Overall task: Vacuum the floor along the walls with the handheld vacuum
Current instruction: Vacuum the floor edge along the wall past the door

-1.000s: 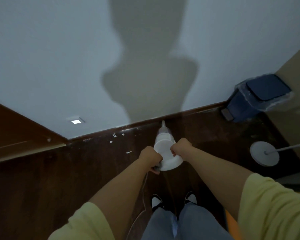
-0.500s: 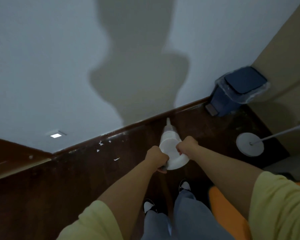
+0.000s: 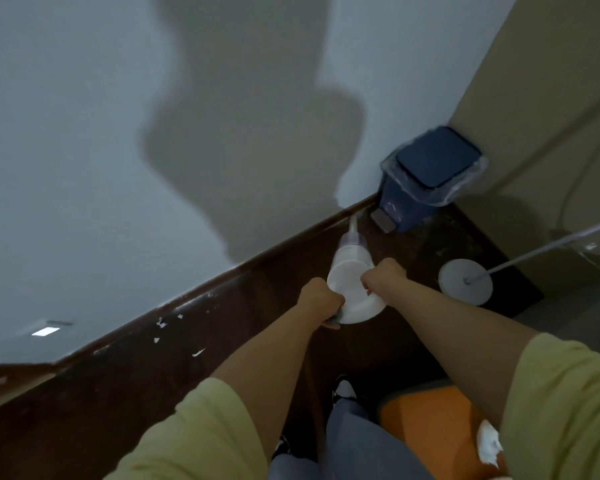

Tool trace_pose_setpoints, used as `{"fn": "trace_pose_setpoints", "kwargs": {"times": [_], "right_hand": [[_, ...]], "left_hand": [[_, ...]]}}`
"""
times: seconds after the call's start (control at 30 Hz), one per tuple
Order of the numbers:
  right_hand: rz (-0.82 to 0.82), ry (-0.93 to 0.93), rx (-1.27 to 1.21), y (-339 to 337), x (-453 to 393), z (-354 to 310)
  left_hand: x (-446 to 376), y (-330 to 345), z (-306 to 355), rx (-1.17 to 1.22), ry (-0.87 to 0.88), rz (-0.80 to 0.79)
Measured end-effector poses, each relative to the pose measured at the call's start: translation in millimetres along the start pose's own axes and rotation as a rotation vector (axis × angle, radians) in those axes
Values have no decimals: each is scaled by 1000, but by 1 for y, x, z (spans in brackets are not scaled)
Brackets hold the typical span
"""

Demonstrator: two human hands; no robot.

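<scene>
Along the foot of the white wall, where the dark floor meets the brown skirting board, the vacuum now sits farther toward the right-hand corner than it did a second ago. Its thin nozzle has come close to the pedal of the blue bin, which stands in the corner against the wall; earlier the nozzle pointed at the skirting board well short of that bin. The white scraps on the floor near the skirting board have fallen behind to the left, and an orange thing has come into sight at the lower right, beside the person's legs.

The left hand has a clenched grip on the rear left of the vacuum's white body, fingers curled under it. The right hand grasps the right side of the same body, its fingers wrapped over the rim. Both arms reach forward together, the nozzle angled down at the line between floor and skirting board.

A round white lamp base with a thin pole rests on the floor just right of the right hand.
</scene>
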State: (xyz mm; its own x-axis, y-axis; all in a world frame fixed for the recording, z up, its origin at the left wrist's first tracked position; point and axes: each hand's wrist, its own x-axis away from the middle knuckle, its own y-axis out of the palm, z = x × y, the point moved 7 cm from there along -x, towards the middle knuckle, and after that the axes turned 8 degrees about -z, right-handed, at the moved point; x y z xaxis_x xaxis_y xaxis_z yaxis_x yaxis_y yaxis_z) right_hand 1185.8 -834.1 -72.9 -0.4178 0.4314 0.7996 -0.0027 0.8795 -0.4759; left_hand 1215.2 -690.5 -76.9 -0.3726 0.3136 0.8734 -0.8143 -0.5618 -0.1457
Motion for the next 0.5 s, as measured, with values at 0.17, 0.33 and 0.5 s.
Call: {"fn": "trace_pose_setpoints", "kwargs": {"times": [0.17, 0.33, 0.5], "right_hand": [[2, 21, -19, -27, -27, 0], [4, 61, -24, -42, -49, 2], [4, 61, -43, -50, -62, 2]], "left_hand": [[-25, 10, 31, -15, 5, -15], [-45, 14, 48, -23, -4, -28], [-59, 17, 57, -23, -13, -39]]}}
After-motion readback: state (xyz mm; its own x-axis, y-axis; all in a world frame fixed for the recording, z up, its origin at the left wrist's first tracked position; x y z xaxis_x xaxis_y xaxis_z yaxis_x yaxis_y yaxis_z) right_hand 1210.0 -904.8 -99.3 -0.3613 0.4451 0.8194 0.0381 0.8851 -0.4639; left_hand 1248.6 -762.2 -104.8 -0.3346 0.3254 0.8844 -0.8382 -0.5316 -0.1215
